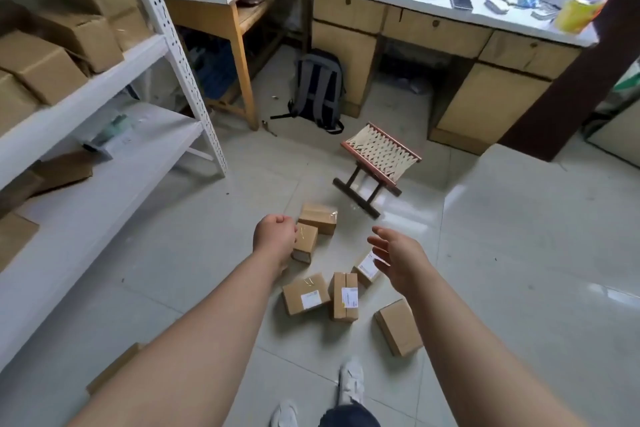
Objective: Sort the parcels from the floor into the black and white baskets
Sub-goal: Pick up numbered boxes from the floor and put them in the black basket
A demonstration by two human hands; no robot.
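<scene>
Head view: six parcels point(304, 296) clustered centre on tiled floor point(519, 253); open floor right, shelf point(104, 135) edge left, stool point(377, 156) just beyond. My left hand point(275, 236) curled, empty; right hand point(394, 253) spread wide.

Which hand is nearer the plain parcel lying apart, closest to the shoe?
Right. The right hand is open, just beyond the plain parcel. The left hand, curled, is across the pile to the left, beside a taped parcel.
</scene>
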